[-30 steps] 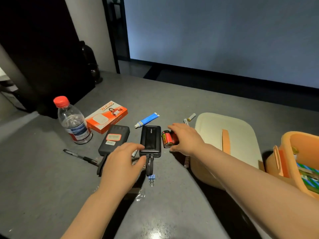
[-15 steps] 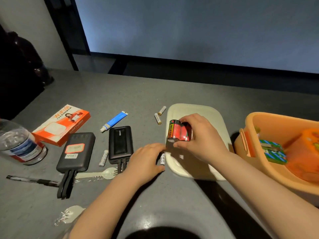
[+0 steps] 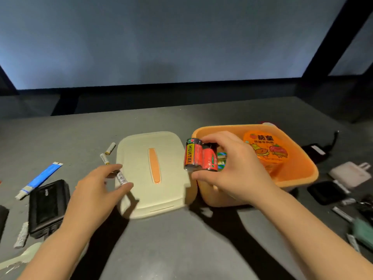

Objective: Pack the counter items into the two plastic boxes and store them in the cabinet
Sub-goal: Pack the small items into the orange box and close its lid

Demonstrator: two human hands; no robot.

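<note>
Your right hand [image 3: 234,168] grips the battery pack [image 3: 199,155], two fat cells wrapped together, with thumb below and fingers over the top. The cells stand roughly upright, their long axes running near to far in this view. The pack hangs right at the left rim of the orange box [image 3: 298,179], just clear of the lid [image 3: 153,174] that lies flat on the counter [image 3: 171,245] beside it. The open box lies to the right of the pack, so I judge the coming move to be a short carry rightward and down into the gap beside the cup [image 3: 266,148] already inside. That hand is plainly the nearer one.

Your left hand [image 3: 94,197] pinches a small battery [image 3: 122,178] between thumb and fingertips at the lid's left edge, its long axis slanting from far left to near right. It has the whole lid to cross before reaching the box.

Two more small batteries [image 3: 108,152] lie near the lid's far left corner. A blue tube [image 3: 40,179] and a black power bank [image 3: 47,207] lie further left.
</note>
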